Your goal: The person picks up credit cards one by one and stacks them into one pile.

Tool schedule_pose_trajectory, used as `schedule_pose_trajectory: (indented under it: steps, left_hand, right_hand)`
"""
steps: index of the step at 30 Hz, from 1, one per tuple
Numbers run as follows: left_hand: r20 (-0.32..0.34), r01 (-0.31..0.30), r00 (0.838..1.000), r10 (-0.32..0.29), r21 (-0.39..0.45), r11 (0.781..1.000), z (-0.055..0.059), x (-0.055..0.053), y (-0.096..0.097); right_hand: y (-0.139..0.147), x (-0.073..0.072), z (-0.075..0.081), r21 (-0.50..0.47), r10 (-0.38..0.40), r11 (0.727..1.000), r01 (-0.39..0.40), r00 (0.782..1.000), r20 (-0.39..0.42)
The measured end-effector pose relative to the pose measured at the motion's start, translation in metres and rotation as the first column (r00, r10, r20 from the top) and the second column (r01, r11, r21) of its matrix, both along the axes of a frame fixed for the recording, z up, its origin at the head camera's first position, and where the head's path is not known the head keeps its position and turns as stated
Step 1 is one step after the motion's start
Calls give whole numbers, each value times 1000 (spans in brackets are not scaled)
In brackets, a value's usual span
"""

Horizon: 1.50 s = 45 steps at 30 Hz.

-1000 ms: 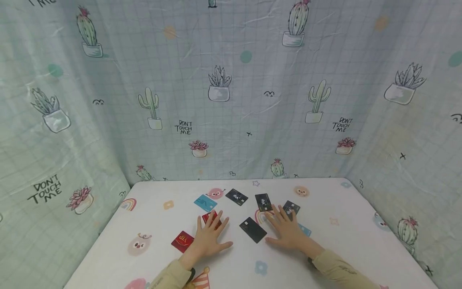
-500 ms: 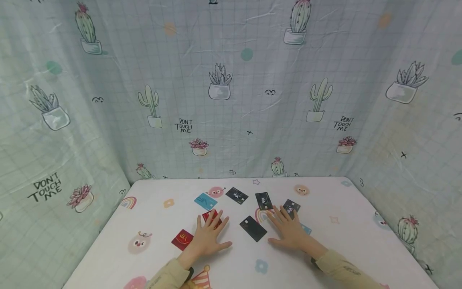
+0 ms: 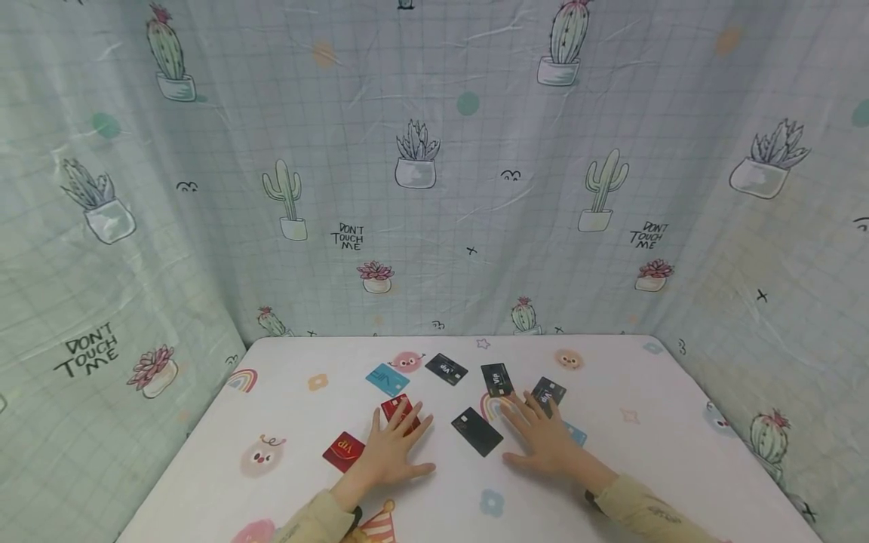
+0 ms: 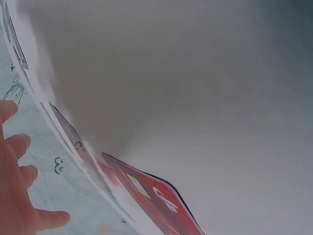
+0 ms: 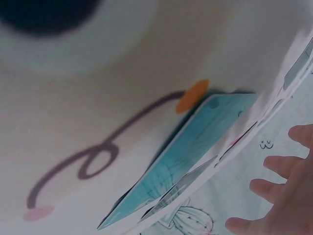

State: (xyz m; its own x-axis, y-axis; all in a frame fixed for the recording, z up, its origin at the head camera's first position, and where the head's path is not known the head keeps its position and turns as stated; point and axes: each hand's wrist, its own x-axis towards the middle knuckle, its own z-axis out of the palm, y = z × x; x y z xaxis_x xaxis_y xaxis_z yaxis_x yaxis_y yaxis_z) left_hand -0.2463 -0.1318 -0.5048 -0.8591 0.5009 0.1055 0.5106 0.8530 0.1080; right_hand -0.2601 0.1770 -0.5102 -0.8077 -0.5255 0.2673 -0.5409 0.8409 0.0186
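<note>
My left hand (image 3: 394, 454), fingers spread, is over the table beside two red cards. One red card (image 3: 396, 405) lies partly hidden behind its fingers; the other red card (image 3: 342, 449), marked VIP, is left of the wrist. My right hand (image 3: 543, 445) is spread too, between a dark card (image 3: 477, 431) on its left and a light blue card (image 3: 578, 435) partly covered on its right. Beyond its fingertips lies a black VIP card (image 3: 551, 391). In the wrist views, a red card (image 4: 156, 196) and a blue card (image 5: 195, 142) lie flat below the hands. Neither hand holds anything.
Farther back on the white printed table (image 3: 285, 422) are a blue card (image 3: 388, 379) and two black VIP cards, one central black card (image 3: 446, 369) and one upright black card (image 3: 498, 379). A cactus-print curtain (image 3: 434, 286) encloses the table's back and sides.
The head view shifts by a few pixels. Both hands stay spread in nearly the same spots, and the cards keep their places.
</note>
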Motion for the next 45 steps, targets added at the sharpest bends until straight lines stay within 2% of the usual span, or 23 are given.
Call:
schedule_pose_trajectory:
  steps: [6, 14, 21, 26, 37, 45]
  left_hand:
    - [-10, 20, 1000, -20, -12, 1000, 1, 0, 1]
    - [-27, 62, 998, -63, -16, 998, 1, -1, 2]
    - [-62, 108, 992, -108, 1, 994, -2, -3, 4]
    - [-90, 126, 988, -127, -18, 992, -3, -4, 7]
    - [-94, 148, 984, -152, -50, 988, 5, -9, 14]
    - [-136, 185, 971, -195, -86, 979, 3, -16, 19]
  right_hand:
    - [-2, 1, -3, 16, 19, 1000, -19, 999, -37]
    - [-7, 4, -3, -5, 22, 1000, -22, 1000, -12]
    - [-11, 4, -4, 4, -3, 1000, 3, 1000, 4]
    - [-14, 5, 0, 0, -31, 1000, 31, 999, 33]
    - [-21, 2, 2, -6, -72, 997, 73, 995, 71]
    - [-25, 0, 3, 20, -81, 997, 81, 996, 45]
